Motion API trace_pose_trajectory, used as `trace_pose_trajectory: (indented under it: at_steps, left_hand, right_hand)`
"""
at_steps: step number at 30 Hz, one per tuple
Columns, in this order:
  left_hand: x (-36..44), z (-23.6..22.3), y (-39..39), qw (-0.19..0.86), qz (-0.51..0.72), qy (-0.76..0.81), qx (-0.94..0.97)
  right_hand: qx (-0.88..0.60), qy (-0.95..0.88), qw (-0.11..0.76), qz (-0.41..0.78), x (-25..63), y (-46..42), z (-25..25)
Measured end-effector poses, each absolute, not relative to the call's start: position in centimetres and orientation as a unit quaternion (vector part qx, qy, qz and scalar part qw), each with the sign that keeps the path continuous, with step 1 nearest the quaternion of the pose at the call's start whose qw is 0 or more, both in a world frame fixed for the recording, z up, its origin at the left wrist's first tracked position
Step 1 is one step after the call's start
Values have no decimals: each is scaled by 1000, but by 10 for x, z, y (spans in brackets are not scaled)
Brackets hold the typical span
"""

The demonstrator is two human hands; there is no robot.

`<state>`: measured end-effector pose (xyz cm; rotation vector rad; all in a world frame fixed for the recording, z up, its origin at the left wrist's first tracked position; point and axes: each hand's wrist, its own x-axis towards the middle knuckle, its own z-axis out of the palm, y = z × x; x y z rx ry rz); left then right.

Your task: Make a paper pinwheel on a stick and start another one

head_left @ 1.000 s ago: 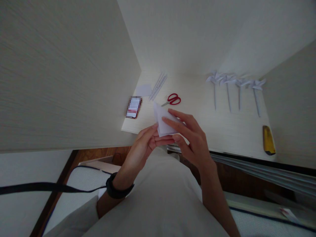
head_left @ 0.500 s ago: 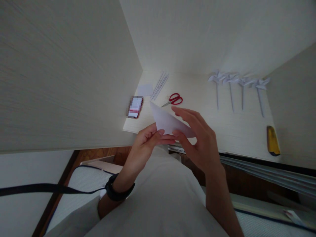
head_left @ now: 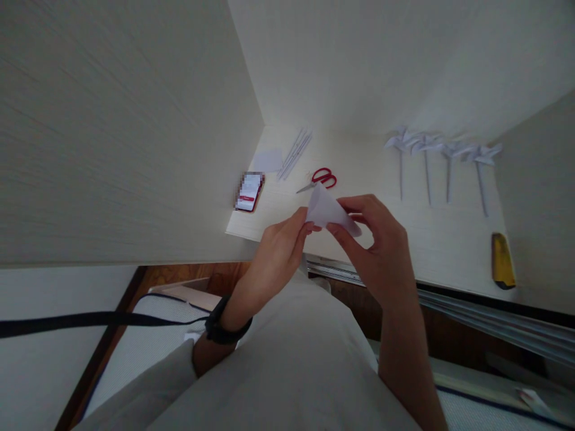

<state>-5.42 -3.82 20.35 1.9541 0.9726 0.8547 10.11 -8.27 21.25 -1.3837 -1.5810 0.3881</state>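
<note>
A white sheet of paper (head_left: 327, 209), bent over into a curved, pointed shape, is held in the air above the front edge of the desk. My left hand (head_left: 283, 242) pinches its left side, fingers closed at the lower left corner. My right hand (head_left: 377, 239) grips the right side between thumb and fingers. Just behind the paper lies a pair of scissors (head_left: 324, 178) with red handles, its blades pointing left and partly covering nothing else. Part of the paper's lower edge is hidden by my fingers.
Several paper pinwheels (head_left: 426, 173) on sticks lie in a row at the back right. Thin white sticks (head_left: 294, 154), a flat paper square (head_left: 268, 160) and a phone (head_left: 250, 193) are on the left. A yellow and black tool (head_left: 503, 260) sits by the right wall.
The paper has gone from a flatter, wide triangle to a curled, narrower form. My left hand has turned over and moved right and up; my right hand's fingers have closed on the paper.
</note>
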Motion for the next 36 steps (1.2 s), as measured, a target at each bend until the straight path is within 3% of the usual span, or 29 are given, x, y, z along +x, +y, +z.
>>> trace_pose_trajectory:
  at_steps: [15,36]
  left_hand:
    - [-38,194,-14,236,323,312,862]
    - [-36,201,-3,174,297,259,902]
  right_hand:
    - [-618,-584,497,172,116,-77,199]
    - [-631,-560,502,187,122,-71,192]
